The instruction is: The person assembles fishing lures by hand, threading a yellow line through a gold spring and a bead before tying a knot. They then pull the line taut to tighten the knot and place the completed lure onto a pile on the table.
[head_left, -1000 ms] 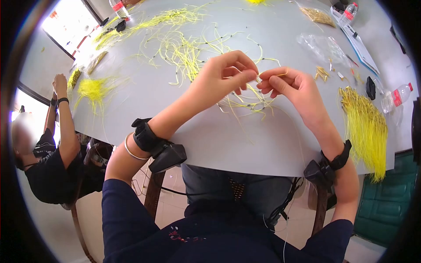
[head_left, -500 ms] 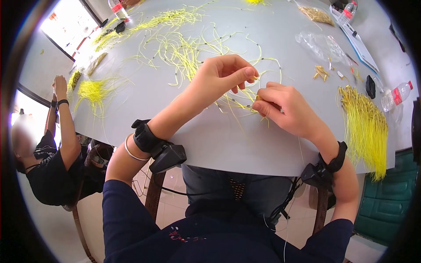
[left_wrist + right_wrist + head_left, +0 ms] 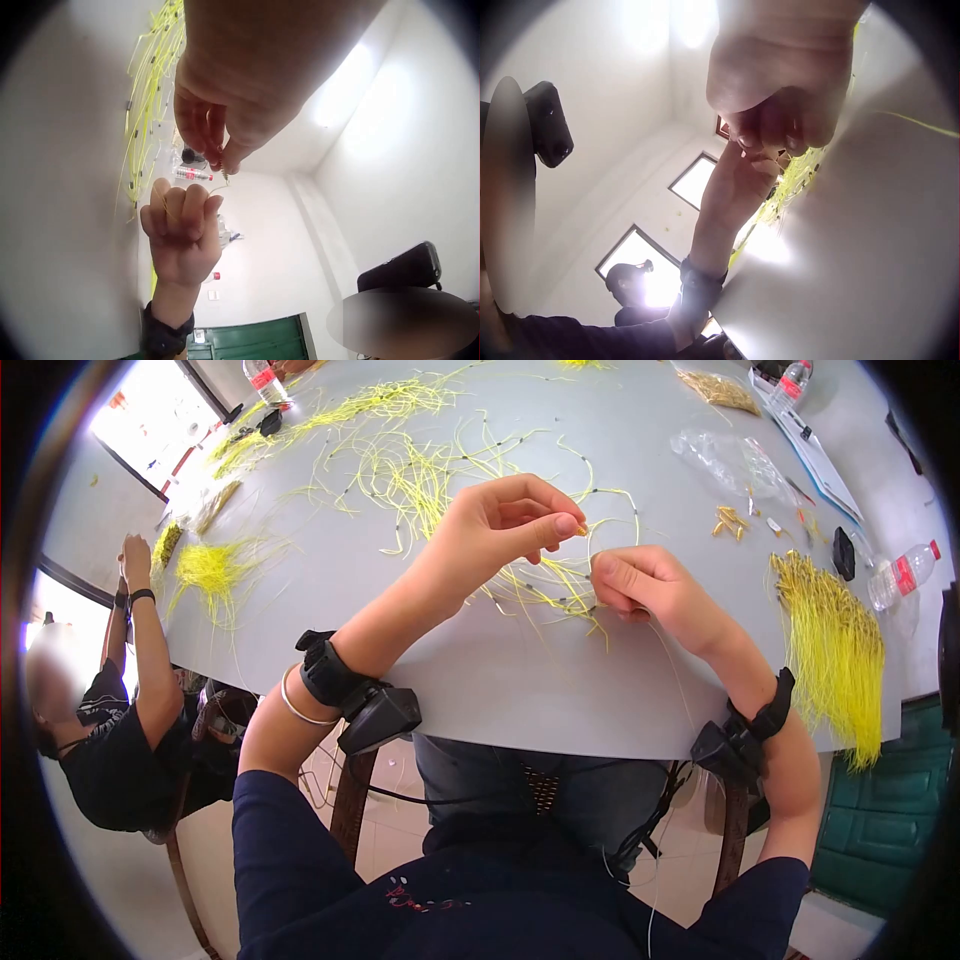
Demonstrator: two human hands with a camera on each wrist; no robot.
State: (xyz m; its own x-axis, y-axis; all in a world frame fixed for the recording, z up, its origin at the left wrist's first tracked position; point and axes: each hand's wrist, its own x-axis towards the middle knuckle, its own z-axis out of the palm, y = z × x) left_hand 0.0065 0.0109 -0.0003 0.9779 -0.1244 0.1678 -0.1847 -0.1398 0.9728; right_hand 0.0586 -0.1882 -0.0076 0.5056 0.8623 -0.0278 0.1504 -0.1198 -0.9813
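My left hand [image 3: 500, 530] is raised over the table and pinches a small gold-coloured piece [image 3: 582, 530] between thumb and fingertips. In the left wrist view that piece looks ribbed, like a tight coil [image 3: 224, 172]. A thin yellow line [image 3: 217, 188] runs from its lower end to my right hand [image 3: 645, 582]. The right hand's fingers are curled round the line, and its loose end trails from the fist toward the table's front edge. Beneath and behind both hands spread tangled yellow lines [image 3: 410, 485] with small dark beads.
At the right edge lies a bundle of yellow lines [image 3: 830, 650] with gold tops. Loose gold pieces [image 3: 731, 524], a clear plastic bag [image 3: 730, 460], a bottle [image 3: 905, 574] and a clipboard [image 3: 815, 455] are nearby. Another person [image 3: 125, 730] sits at the left.
My right hand has dropped, moved slightly right from the left fingertips and curled into a fist round the line. The left hand keeps its pinch, nearly in place.
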